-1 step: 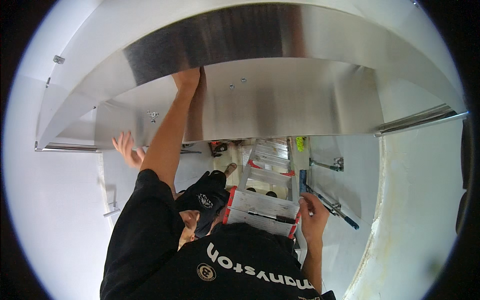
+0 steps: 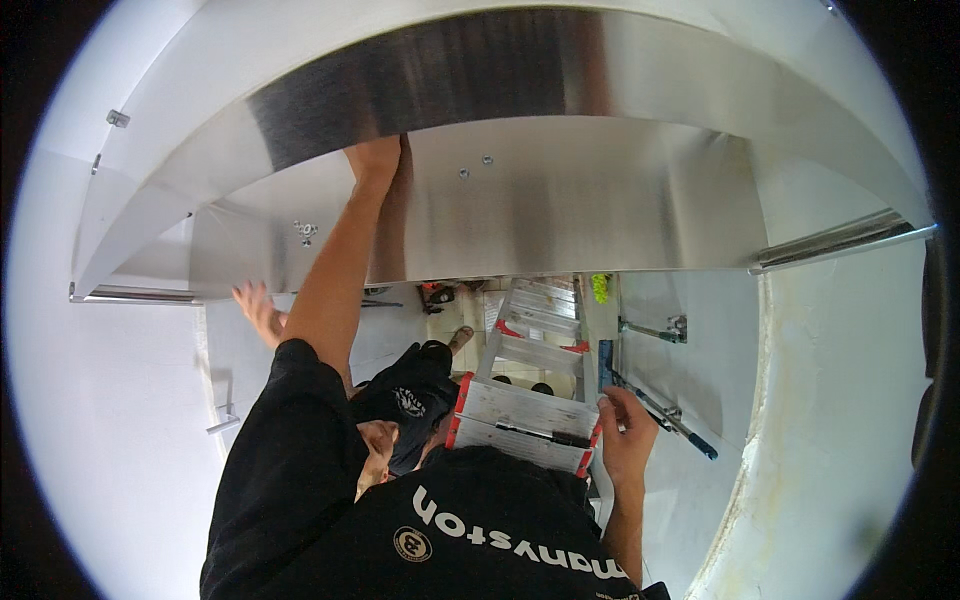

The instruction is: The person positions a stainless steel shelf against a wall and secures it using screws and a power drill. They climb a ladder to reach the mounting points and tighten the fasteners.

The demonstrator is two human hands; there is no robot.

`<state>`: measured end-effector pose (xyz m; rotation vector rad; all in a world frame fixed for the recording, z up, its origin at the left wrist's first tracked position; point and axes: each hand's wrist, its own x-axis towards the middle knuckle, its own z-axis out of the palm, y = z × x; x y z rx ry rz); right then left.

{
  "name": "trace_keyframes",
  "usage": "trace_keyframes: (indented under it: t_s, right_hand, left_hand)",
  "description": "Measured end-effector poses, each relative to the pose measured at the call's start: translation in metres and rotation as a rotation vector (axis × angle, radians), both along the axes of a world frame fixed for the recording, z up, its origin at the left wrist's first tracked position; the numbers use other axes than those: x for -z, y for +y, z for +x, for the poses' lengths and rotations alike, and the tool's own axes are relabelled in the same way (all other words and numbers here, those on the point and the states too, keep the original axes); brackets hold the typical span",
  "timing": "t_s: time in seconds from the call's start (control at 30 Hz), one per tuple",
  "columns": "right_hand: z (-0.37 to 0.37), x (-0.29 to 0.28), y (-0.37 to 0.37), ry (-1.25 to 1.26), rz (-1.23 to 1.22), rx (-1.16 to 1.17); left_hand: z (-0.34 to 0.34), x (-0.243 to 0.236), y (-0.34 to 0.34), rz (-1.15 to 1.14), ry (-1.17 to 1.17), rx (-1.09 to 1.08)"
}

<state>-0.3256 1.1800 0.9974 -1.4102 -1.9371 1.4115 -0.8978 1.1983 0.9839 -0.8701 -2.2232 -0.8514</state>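
My left arm reaches up and forward across a brushed stainless-steel panel [image 2: 560, 200]. My left hand [image 2: 375, 160] is at its curved front lip [image 2: 430, 85], with the fingers hidden behind that lip. Lower right, my right hand [image 2: 628, 430] is closed at the edge of the aluminium stepladder's [image 2: 525, 405] top step, which has red corners. Small nuts or washers [image 2: 305, 232] lie in a cluster on the steel left of my arm. Two more small pieces of hardware [image 2: 475, 167] sit right of my left hand. A dark-handled tool [image 2: 545, 434] rests on the ladder top.
A co-worker in black [image 2: 400, 405] stands below left, a raised hand [image 2: 260, 312] near the panel's lower edge. Metal rails [image 2: 845, 240] run along the panel's sides. Right of the ladder are a blue-ended pole [image 2: 670, 415] and a bright green item [image 2: 600, 288].
The co-worker's raised hand has shifted slightly down and to the right. My own hands have stayed in place.
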Motion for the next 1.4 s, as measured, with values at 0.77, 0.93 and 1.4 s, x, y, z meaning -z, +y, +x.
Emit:
trace_keyframes:
  t_s: [0.77, 0.93, 1.4]
  right_hand:
    - [0.010, 0.009, -0.016, -0.035, 0.016, -0.058]
    - [0.005, 0.003, -0.014, -0.081, 0.002, -0.075]
    - [0.015, 0.001, -0.014, -0.075, -0.004, 0.013]
  left_hand:
    - [-0.003, 0.033, 0.016, 0.011, -0.099, -0.046]
    - [0.010, 0.016, 0.017, 0.114, -0.180, -0.004]
    - [0.027, -0.014, 0.016, -0.047, -0.221, -0.050]
